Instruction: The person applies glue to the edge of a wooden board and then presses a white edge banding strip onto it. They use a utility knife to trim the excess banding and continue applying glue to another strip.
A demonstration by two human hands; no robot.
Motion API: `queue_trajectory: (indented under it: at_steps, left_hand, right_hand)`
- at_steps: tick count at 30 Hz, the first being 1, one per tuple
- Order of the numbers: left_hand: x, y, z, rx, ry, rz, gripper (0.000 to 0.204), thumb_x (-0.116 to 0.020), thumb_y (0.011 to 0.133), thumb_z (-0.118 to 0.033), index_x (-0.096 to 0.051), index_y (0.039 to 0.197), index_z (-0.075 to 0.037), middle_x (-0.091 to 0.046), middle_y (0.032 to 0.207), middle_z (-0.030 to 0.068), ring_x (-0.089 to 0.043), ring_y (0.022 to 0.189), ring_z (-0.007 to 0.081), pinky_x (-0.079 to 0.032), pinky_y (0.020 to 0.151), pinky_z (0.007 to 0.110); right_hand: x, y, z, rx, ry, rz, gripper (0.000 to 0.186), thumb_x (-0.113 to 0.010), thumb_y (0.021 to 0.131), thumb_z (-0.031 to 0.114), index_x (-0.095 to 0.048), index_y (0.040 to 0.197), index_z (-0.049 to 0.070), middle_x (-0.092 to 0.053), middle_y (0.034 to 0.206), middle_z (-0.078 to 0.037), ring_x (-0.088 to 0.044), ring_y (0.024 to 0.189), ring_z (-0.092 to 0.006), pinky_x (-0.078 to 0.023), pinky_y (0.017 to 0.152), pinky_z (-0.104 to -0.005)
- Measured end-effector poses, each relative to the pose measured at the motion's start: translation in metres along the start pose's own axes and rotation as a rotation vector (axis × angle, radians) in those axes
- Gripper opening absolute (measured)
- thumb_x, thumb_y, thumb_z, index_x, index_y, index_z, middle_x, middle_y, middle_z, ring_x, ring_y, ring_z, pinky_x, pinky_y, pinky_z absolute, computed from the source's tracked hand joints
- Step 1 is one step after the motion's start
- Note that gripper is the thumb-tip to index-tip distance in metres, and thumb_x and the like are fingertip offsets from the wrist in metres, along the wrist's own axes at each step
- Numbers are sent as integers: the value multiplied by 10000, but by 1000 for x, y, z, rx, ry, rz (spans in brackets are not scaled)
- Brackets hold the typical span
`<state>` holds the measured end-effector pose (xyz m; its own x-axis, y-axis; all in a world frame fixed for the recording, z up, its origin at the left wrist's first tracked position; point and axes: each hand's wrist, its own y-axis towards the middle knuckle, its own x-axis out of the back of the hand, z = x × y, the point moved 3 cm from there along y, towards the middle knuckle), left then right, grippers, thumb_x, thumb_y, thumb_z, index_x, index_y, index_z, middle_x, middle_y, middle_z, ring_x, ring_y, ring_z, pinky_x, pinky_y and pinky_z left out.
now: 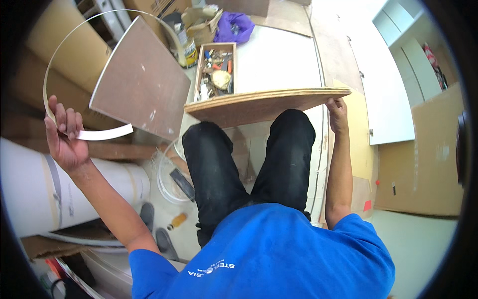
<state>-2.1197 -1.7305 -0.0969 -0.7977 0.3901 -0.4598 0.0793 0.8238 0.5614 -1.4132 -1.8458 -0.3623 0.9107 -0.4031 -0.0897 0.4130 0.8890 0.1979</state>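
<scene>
My left hand (68, 134), raised at the far left, is closed round a thin white strip (107, 133). One end of the strip sticks out toward my knees, and the rest bends up in a wide loop over a brown panel. A plywood board (259, 102) lies across in front of my knees, its layered edge facing up. The fingers of my right hand (337, 113) grip the right end of this board. The board's left end rests free of any hand, near the lower corner of a wooden tool box.
The wooden box (235, 65) holds several tools. A brown panel (144, 74) leans at the left, near a can (190, 54) and a purple bag (234, 27). White rolls (114, 187), coiled strip (164, 174), a bottle (177, 221) and slippers (164, 241) lie left of my legs. White cabinet panels (388, 99) stand at right.
</scene>
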Motion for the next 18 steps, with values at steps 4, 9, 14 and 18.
queue_trajectory:
  at_steps: [4,9,14,18]
  left_hand:
    - [-34,30,12,39,-52,99,486,-596,1052,-255,-500,1403,67,-340,770,-19,-301,599,73,-260,573,254]
    - [-84,57,27,91,-106,236,497,-576,1062,-245,-468,1423,80,-344,785,-10,-311,604,77,-280,578,249]
    - [-152,74,39,132,-92,372,513,-552,1074,-246,-435,1439,95,-352,813,2,-328,609,85,-300,572,245]
    - [-210,88,50,168,-124,481,541,-550,1076,-251,-415,1453,114,-359,842,11,-340,617,83,-315,578,241]
  right_hand:
    - [-4,-13,13,17,-90,-7,579,-773,923,365,-606,1337,-5,-665,1239,-60,-566,1175,-185,-377,1085,-370]
    - [-4,-28,61,108,68,-47,620,-696,932,221,-484,1475,11,-551,1449,-107,-513,1337,-215,-407,1113,-354]
    - [-29,-11,180,406,-108,-156,599,-693,969,260,-483,1460,-13,-576,1429,-179,-545,1331,-280,-419,1122,-404]
    - [-106,1,240,527,-262,288,927,-613,912,694,-380,1561,74,-523,1492,-218,-507,1386,-340,-396,1158,-454]
